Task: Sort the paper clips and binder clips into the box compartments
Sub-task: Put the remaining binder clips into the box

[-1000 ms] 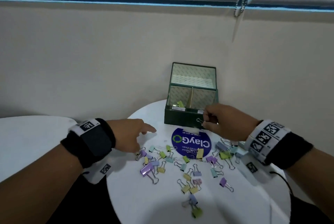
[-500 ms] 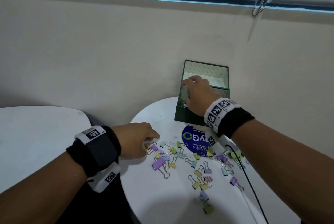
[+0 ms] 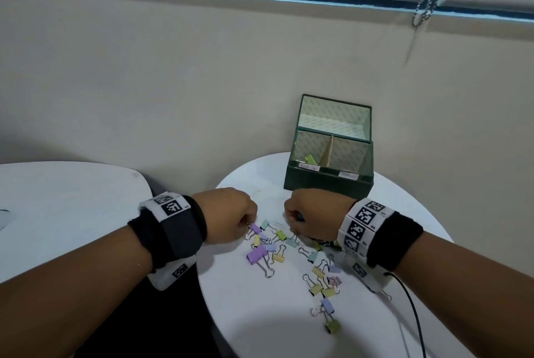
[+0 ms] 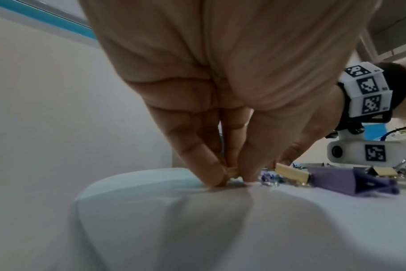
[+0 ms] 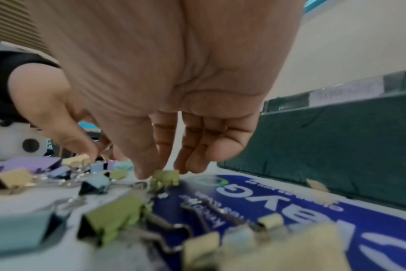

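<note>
A dark green box [image 3: 326, 185] with its lid up stands at the back of the round white table [image 3: 260, 328]. A green binder clip [image 3: 310, 159] lies in its left compartment. Pastel binder clips [image 3: 257, 253] are scattered in front, and a white paper clip [image 3: 278, 224] lies among them. My left hand [image 3: 248, 224] is at the pile's left edge; its thumb and fingers [image 4: 211, 172] pinch a small yellow clip [image 4: 232, 173] on the table. My right hand [image 3: 293, 230] reaches down, and its thumb and fingertips [image 5: 144, 172] close round a small green binder clip [image 5: 165, 177] lying on the table.
A blue round ClayGo sticker [image 5: 290, 210] lies under the clips, in front of the box wall [image 5: 336, 146]. A second white table [image 3: 57, 198] stands at the left across a dark gap. A black cable [image 3: 410, 300] trails from my right wrist. The wall is close behind the box.
My right hand came back from the box down to the pile and closed on a green clip. My left hand's fingers closed on a clip at the pile's left edge.
</note>
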Demonstrator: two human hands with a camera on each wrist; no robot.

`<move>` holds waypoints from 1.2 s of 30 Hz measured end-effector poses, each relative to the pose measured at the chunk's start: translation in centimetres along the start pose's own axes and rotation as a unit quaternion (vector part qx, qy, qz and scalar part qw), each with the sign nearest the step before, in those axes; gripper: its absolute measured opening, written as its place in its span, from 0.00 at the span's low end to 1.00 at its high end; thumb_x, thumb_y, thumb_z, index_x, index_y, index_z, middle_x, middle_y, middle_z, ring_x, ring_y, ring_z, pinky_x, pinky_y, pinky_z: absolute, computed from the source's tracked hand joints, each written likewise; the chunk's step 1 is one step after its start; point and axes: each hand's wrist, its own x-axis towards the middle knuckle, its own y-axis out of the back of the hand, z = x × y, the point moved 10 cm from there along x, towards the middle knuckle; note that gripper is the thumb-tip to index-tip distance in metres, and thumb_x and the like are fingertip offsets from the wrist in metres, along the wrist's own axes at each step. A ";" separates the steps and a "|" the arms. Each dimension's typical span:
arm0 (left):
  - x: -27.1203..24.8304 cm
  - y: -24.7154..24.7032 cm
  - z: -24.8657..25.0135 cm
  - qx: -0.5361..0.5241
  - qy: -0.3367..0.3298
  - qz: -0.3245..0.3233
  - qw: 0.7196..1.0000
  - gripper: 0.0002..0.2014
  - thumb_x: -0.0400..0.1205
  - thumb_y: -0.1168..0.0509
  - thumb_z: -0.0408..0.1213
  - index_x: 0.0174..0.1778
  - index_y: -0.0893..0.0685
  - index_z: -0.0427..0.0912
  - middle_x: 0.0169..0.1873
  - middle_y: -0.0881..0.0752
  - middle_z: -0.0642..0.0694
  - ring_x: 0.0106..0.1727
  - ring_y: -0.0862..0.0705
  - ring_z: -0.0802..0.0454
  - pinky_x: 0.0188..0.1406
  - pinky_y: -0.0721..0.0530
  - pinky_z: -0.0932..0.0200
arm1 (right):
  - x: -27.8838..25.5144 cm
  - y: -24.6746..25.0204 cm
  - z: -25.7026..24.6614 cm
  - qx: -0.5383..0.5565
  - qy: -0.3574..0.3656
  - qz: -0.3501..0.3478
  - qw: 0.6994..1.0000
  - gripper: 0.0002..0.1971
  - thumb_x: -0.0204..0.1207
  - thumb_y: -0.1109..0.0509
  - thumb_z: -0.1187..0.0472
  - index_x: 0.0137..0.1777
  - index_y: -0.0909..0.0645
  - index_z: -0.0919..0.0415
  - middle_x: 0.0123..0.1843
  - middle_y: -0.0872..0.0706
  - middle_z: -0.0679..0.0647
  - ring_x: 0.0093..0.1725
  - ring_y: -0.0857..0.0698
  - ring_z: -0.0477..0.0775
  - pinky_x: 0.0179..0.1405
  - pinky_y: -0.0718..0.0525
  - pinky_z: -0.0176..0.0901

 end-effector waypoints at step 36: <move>1.5 2.2 -0.6 -0.073 0.058 -0.008 0.996 0.12 0.76 0.29 0.58 0.39 0.18 0.54 0.37 0.20 0.59 0.44 0.19 0.58 0.42 0.24 0.60 | -1.7 8.6 5.1 0.145 -0.079 0.182 0.969 0.06 0.81 0.34 0.59 0.50 0.15 0.52 0.41 0.14 0.43 0.39 0.16 0.47 0.40 0.17 0.41</move>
